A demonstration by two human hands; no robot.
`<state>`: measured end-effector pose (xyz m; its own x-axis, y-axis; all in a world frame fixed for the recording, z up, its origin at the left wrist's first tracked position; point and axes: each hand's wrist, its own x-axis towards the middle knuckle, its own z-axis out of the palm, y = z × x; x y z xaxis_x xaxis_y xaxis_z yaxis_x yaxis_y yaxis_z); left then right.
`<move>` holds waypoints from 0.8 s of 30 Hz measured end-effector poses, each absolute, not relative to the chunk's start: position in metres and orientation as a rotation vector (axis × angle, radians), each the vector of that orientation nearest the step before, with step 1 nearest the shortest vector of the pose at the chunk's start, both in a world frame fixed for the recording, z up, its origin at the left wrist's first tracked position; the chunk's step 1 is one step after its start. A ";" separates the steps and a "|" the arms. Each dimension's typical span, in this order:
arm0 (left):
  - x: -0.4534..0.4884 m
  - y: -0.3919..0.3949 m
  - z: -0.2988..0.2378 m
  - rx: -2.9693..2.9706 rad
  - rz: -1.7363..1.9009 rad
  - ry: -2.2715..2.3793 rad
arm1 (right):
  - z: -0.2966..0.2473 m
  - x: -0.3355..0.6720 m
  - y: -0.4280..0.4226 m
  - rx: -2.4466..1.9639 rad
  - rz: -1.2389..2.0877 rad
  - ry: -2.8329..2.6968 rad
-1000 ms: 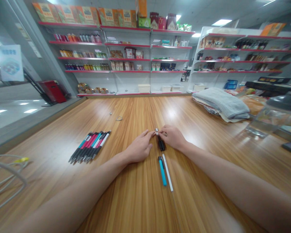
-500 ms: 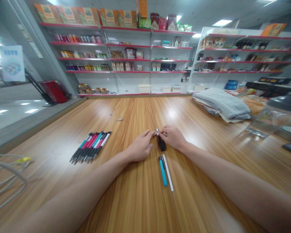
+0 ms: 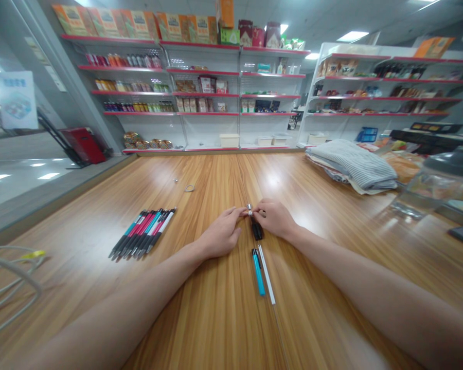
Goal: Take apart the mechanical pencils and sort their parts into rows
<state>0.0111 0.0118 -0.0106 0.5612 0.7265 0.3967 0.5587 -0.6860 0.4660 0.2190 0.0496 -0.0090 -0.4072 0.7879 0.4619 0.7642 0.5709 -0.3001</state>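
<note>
My left hand (image 3: 219,234) and my right hand (image 3: 275,218) meet over the middle of the wooden table (image 3: 216,318). Their fingertips pinch a small silver pen part (image 3: 249,208) between them. A black pen piece (image 3: 256,229) lies just below it, against my right hand. Nearer to me lie a blue pen barrel (image 3: 258,270) and a thin white refill (image 3: 267,275), side by side. To the left, a row of several assembled pens (image 3: 143,232) in teal, pink and black lies on the table.
A small ring (image 3: 189,188) and a tiny metal bit (image 3: 175,180) lie farther back. Folded striped cloth (image 3: 353,164) and a clear lidded jar (image 3: 435,182) are at the right. Grey cables (image 3: 11,277) rest at the left edge. Shop shelves stand behind.
</note>
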 end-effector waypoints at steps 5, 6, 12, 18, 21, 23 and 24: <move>0.010 0.013 -0.012 2.537 0.823 1.072 | -0.009 0.219 0.049 -1.227 0.045 -2.250; 0.010 0.013 -0.013 2.534 0.824 1.075 | -0.009 0.219 0.050 -1.227 0.046 -2.251; 0.011 0.012 -0.012 2.529 0.829 1.085 | -0.007 0.218 0.049 -1.196 0.075 -2.155; 0.011 0.011 -0.012 2.494 0.847 1.080 | -0.004 0.221 0.049 -1.088 0.402 -1.676; 0.010 0.011 -0.012 2.486 0.850 1.100 | -0.005 0.224 0.053 -0.955 0.594 -1.536; 0.010 0.011 -0.012 2.485 0.852 1.111 | -0.005 0.225 0.055 -0.918 0.686 -1.517; 0.009 0.011 -0.012 2.484 0.854 1.115 | -0.005 0.225 0.055 -0.918 0.712 -1.518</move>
<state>0.0095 0.0110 -0.0121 0.5253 0.7513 0.3996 0.5814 -0.6598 0.4761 0.2247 0.0552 -0.0055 -0.0265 0.8599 0.5097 0.1579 0.5071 -0.8473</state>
